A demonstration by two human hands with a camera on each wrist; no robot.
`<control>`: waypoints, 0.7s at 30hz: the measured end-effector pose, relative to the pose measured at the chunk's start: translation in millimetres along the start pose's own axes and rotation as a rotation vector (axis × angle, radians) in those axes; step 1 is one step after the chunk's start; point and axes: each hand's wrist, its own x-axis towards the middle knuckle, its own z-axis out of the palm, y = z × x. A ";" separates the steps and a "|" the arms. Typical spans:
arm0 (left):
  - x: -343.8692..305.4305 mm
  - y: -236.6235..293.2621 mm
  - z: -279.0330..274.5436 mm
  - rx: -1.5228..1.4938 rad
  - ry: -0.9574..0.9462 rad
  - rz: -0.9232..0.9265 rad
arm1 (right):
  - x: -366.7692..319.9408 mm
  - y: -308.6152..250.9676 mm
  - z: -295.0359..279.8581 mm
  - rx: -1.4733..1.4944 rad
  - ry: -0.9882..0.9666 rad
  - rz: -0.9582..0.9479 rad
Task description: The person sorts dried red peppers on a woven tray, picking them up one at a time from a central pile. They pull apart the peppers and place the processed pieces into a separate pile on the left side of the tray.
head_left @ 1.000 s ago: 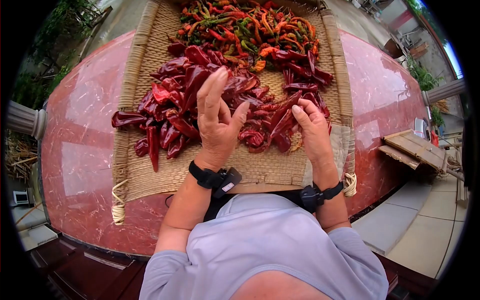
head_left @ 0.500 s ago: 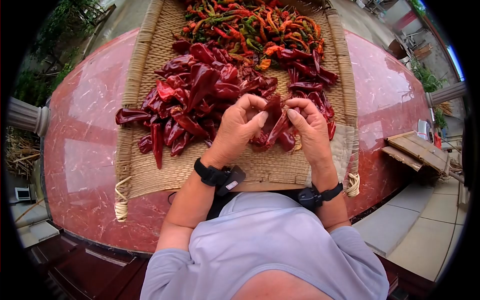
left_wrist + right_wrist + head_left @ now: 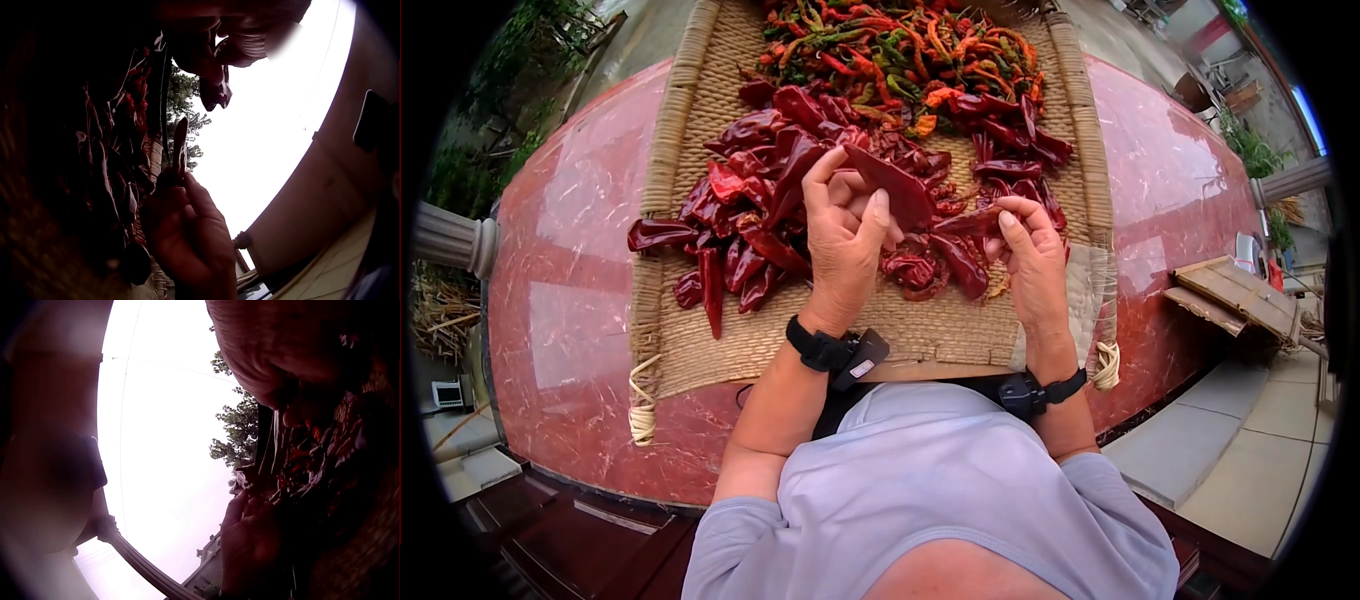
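In the head view my left hand (image 3: 845, 240) holds a broad, flat piece of dark red chili pepper (image 3: 897, 190) between fingers and thumb. To its right, my right hand (image 3: 1035, 262) pinches a narrower red chili piece (image 3: 972, 222) that points left from the fingertips. The left wrist view shows that narrow piece (image 3: 180, 144) standing up from the pinching right hand (image 3: 190, 234). Above it hangs the dark end of the broad piece (image 3: 216, 94). Under both hands lies a heap of large wrinkled red peppers (image 3: 745, 245).
A woven mat (image 3: 870, 335) with thick rope-wrapped edges carries the peppers. Thinner red, orange and green chilies (image 3: 900, 50) are piled at its far end. More dark red peppers (image 3: 1025, 150) lie on the right. Glossy red stone (image 3: 560, 300) surrounds the mat.
The left hand, raised with its fingers spread at first, came down to the pepper beside the right hand. Now the hands have parted, each with a red piece, the left one farther up and left.
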 end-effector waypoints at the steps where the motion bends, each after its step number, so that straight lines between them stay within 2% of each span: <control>1: -0.7 -0.3 1.1 0.020 0.033 0.054 | 0.2 -0.1 0.5 -0.002 0.005 0.005; 5: 1.8 -0.8 -1.6 0.242 0.079 0.328 | 1.1 2.1 2.8 0.009 -0.018 0.017; 8: 1.3 -3.8 -7.1 0.379 0.075 0.397 | 0.3 2.0 4.5 0.016 -0.037 0.021; 10: 3.0 -2.4 -8.3 0.462 -0.017 0.464 | -0.7 1.5 7.6 0.025 -0.060 0.039; 12: 0.4 0.5 -2.9 0.518 -0.133 0.401 | -2.6 -1.2 12.4 0.034 -0.089 0.045; 14: -1.5 4.7 0.6 0.518 -0.264 0.212 | -5.4 -4.9 20.2 0.041 -0.128 0.043; 16: 1.9 -4.8 2.6 0.566 -0.286 0.365 | -7.0 -6.5 23.4 0.089 -0.212 0.062; 19: -3.6 -2.0 1.2 0.454 -0.225 0.117 | -7.4 -5.4 23.0 0.060 -0.256 0.037; 21: -2.7 -2.2 -0.5 0.468 -0.214 0.102 | -7.0 -11.9 18.8 -0.050 -0.171 -0.037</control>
